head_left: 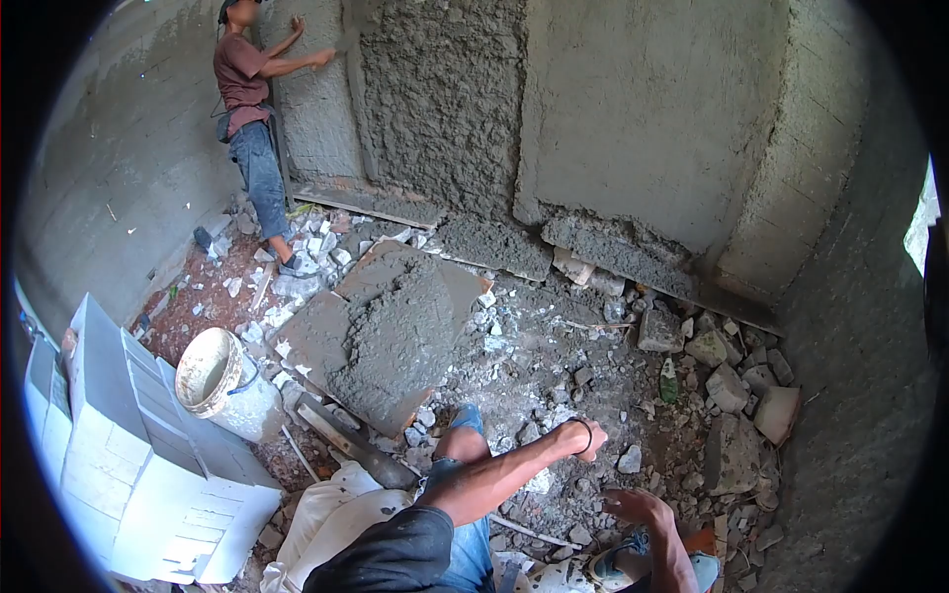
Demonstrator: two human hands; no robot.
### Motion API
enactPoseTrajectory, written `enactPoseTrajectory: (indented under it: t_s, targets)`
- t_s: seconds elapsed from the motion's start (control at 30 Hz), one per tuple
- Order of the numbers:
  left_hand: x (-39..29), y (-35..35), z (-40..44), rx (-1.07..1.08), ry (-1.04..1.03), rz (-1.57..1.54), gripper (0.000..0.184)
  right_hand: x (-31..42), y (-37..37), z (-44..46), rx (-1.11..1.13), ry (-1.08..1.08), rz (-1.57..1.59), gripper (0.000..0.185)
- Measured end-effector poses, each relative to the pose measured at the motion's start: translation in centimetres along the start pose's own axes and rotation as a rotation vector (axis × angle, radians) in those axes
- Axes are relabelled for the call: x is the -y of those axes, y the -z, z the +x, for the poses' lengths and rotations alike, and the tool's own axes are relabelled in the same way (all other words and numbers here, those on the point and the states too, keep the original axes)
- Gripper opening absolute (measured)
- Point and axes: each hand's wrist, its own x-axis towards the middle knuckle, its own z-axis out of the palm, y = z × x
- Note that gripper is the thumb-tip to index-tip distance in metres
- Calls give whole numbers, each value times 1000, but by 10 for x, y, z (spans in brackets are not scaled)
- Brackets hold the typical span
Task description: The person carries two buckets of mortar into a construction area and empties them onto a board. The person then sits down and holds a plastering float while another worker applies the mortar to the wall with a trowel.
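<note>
My left hand (590,441) reaches out over the rubble floor, a black band around its wrist. Its fingers are curled in, and no object shows in them. Lower and to the right, my right hand (636,506) hangs above the ground near my shoe (610,565). Its fingers are loosely stretched and it holds nothing I can see. Ahead of my knee, a heap of wet mortar (403,326) lies on a flat mixing board (311,336). A mortar-stained bucket (259,410) stands left of the board.
Another person (247,84) stands at the far-left wall, arms raised to it. Rough wet plaster (440,99) covers a wall section. Planks (662,277) with fallen mortar line its base. Broken blocks (732,445) pile up at right. White stacked blocks (129,445) and a pale sack (331,514) are left.
</note>
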Motion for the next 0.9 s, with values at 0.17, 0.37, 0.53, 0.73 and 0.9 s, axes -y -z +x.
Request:
enactPoseTrajectory:
  t_s: [0.17,0.37,0.53,0.73,0.9]
  targets:
    - [2,-2,4,21,15,-13,31,3,3,-1,28,-39,29,44]
    - [4,-3,5,13,18,-26,30,-1,0,2,1,-10,-34,44]
    - [1,2,-1,0,17,-45,30,3,3,-1,6,-20,-10,45]
    - [5,-3,2,-2,1,-21,31,3,3,-1,9,-52,20,46]
    - [9,-16,8,-190,-25,-49,18,4,3,-2,2,-64,29,47]
